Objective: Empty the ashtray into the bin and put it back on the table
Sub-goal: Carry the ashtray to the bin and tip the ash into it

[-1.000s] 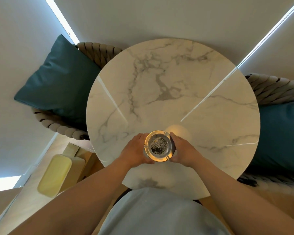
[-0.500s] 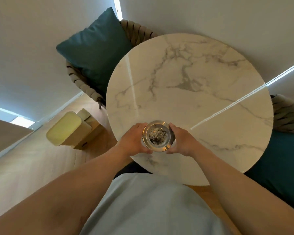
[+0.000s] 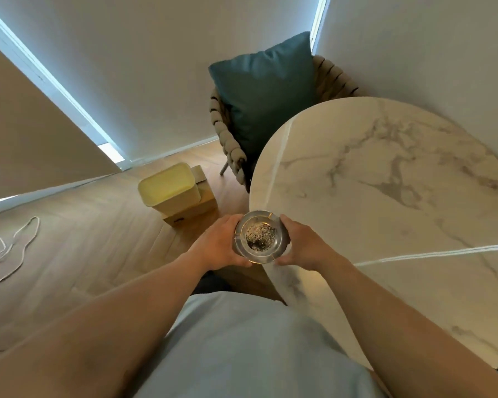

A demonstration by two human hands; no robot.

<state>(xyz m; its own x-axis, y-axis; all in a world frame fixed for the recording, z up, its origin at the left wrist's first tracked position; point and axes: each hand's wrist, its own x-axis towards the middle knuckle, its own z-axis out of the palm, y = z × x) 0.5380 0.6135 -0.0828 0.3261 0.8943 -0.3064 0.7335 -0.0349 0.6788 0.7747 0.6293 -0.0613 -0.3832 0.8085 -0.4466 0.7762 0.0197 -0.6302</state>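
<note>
Glinting round glass ashtray (image 3: 260, 237), grey ash heaped at centre

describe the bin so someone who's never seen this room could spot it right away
Start at the round marble table and look to the wooden floor beyond its left edge, towards the wall. There the bin sits against a brown cardboard box, short of the chair with the teal cushion. It is the only pale yellow thing there, a rounded rectangular tub.

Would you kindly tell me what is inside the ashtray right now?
The ashtray holds a heap of grey-and-black ash in its middle. Whether anything lies buried under the ash cannot be seen.
</note>
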